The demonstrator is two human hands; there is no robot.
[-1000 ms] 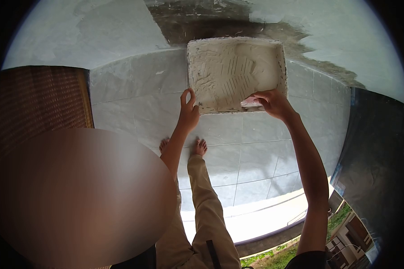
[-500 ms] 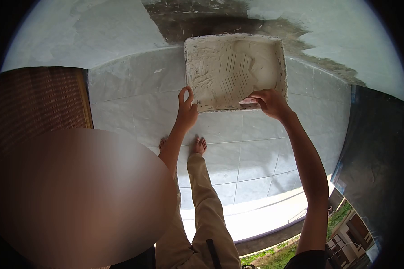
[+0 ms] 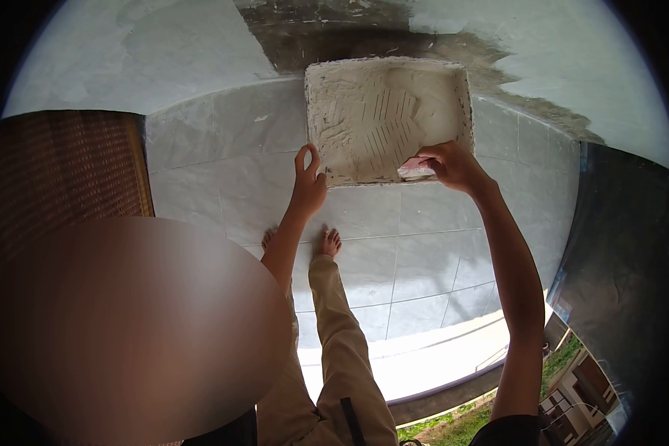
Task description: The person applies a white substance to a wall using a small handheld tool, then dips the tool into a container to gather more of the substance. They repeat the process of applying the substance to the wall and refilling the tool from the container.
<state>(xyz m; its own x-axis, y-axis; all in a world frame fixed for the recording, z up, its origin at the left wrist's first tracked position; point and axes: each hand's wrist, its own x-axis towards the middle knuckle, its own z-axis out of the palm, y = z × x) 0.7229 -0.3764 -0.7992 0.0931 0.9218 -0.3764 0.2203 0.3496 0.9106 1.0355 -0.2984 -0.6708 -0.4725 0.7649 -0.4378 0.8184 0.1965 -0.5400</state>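
A square tray (image 3: 464, 97) with a crusted rim holds pale, creamy plaster (image 3: 349, 111), marked by rows of short slanted grooves. My left hand (image 3: 309, 182) grips the tray's near left corner, thumb and forefinger curled at the rim. In my right hand (image 3: 453, 165) is a small flat scraper (image 3: 418, 168), reddish and smeared with plaster, its face low at the tray's near right edge. The fingers hide part of the scraper. What holds up the tray from below does not show.
Ahead stands a grey wall (image 3: 149, 52) with a dark rough patch (image 3: 327, 33). Large grey tiles (image 3: 438, 215) cover the floor around my bare feet (image 3: 331, 241). A woven brown panel (image 3: 67, 163) is at left, dark sheeting (image 3: 624, 245) at right. A blurred oval covers the lower left.
My right hand has lifted and turned slightly at the near right edge, so more of the scraper's pale, smeared face shows. The left hand and tray have barely moved.
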